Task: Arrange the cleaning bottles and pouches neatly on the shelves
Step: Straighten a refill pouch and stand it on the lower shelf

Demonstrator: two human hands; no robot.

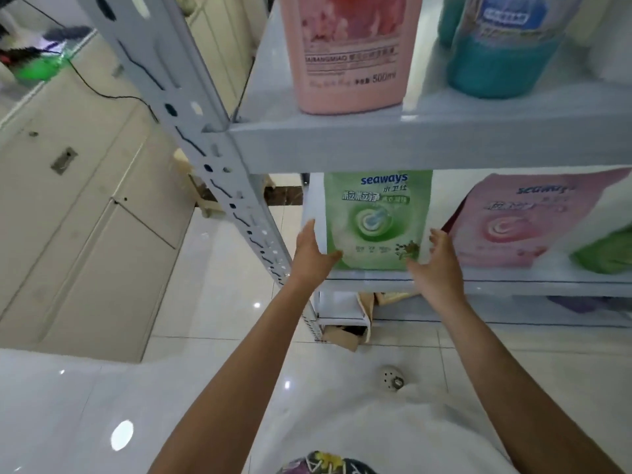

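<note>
A green Seaways pouch (376, 220) stands upright at the left end of the lower shelf (513, 285). My left hand (313, 251) lies against its left edge with straight fingers, thumb touching the front. My right hand (434, 265) is at its right edge, fingers relaxed and slightly spread. A pink Seaways pouch (506, 224) leans to the right of it, with a green pouch (605, 254) partly in front of that. On the upper shelf (410, 145) stand a pink 500 ml bottle (352, 53) and a blue bottle (506, 53).
The shelf's grey perforated upright (205, 142) runs diagonally on the left. Beige cabinets (85, 217) stand further left. Cardboard boxes (345, 336) sit under the lowest shelf on the glossy white tile floor (102, 405).
</note>
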